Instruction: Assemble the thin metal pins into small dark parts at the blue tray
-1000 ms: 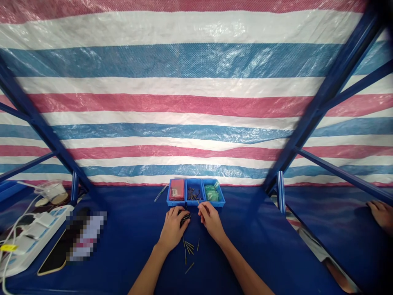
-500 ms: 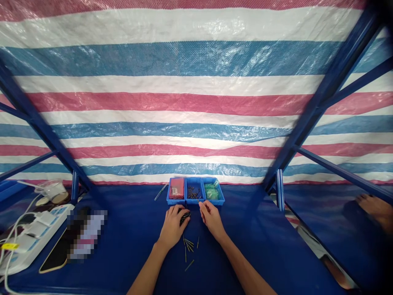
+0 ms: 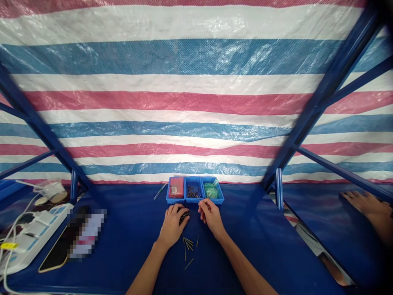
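Note:
My left hand point(image 3: 172, 225) rests on the blue table with its fingers curled round a small black part point(image 3: 184, 216). My right hand point(image 3: 210, 216) is beside it, fingers pinched on a thin pin that points towards the bins. Several thin dark pins point(image 3: 188, 245) lie loose on the cloth between my wrists. Just beyond my fingers stand three joined blue bins point(image 3: 194, 200): the left one holds red pieces point(image 3: 176, 188), the middle one dark pins point(image 3: 192, 191), the right one green pieces point(image 3: 210, 191).
A white power strip point(image 3: 29, 241) with cables and a phone point(image 3: 58, 255) lie at the left. Blue steel frame posts point(image 3: 278, 189) rise on both sides. Another person's hand point(image 3: 365, 203) rests on the neighbouring table at the right. A striped tarp hangs behind.
My right hand has lifted slightly towards the middle bin with a pin. The other person's hand at the right has slid left along their table. My left hand stays put.

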The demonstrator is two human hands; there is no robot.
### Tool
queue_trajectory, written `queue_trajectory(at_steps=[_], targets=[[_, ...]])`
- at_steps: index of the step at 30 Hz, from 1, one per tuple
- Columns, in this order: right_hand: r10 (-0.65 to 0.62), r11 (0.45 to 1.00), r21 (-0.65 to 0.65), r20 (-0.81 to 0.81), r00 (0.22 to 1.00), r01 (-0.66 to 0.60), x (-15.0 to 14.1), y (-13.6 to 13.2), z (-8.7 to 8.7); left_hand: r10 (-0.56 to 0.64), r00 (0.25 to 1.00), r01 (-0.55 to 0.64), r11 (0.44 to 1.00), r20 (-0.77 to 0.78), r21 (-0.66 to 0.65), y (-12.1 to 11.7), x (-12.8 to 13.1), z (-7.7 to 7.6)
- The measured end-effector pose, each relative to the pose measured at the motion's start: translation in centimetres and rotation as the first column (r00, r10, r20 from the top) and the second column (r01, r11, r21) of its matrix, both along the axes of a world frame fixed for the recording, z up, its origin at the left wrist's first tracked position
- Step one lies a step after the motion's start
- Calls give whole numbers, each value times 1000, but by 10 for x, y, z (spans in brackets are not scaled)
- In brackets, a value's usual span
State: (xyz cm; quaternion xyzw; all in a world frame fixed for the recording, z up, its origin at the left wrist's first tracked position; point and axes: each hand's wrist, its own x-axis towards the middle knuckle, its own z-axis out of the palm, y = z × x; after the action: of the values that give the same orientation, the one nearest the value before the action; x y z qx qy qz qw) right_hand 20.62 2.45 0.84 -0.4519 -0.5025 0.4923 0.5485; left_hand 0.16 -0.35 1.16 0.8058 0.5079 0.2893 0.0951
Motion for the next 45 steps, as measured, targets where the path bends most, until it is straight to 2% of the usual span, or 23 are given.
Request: queue_trajectory(at_steps=[10, 20, 23, 26, 29, 32, 34, 37, 40, 45], targets=[[-20, 999, -41, -65, 998, 17, 0, 2, -1, -1, 1000, 1, 1000, 0, 13, 0, 0, 0], [-40, 999, -29, -69, 997, 38, 0, 8, -9, -1, 1000, 1, 1000, -5, 12, 0, 0, 2], [-15, 1000, -27, -42, 999, 14, 1, 8, -10, -3, 1000, 3, 1000, -6, 22, 0, -1, 1], [-6, 1000, 17, 87, 996, 5, 2, 6, -11, -3, 1000, 3, 1000, -8, 22, 0, -1, 0], [-85, 986, 162, 365, 927, 27, 3, 2, -12, 2, 1000, -2, 1000, -12, 25, 1, -1, -2], [-142, 948, 311, 616, 775, -73, 1, -2, -13, 2, 1000, -2, 1000, -13, 28, 1, -1, -3], [-154, 928, 339, 730, 666, -156, -1, -3, -14, -1, 1000, 1, 1000, -9, 25, 1, -1, -3], [-181, 921, 331, 830, 528, -204, -2, -5, -15, -2, 1000, 2, 1000, -6, 25, 1, -1, -4], [-185, 914, 332, 853, 488, -233, -2, -7, -14, -4, 1000, 5, 999, -7, 34, 1, -1, -4], [-145, 911, 317, 843, 518, -262, 0, -8, -12, -5, 1000, 5, 1000, -6, 30, 1, -1, -4]])
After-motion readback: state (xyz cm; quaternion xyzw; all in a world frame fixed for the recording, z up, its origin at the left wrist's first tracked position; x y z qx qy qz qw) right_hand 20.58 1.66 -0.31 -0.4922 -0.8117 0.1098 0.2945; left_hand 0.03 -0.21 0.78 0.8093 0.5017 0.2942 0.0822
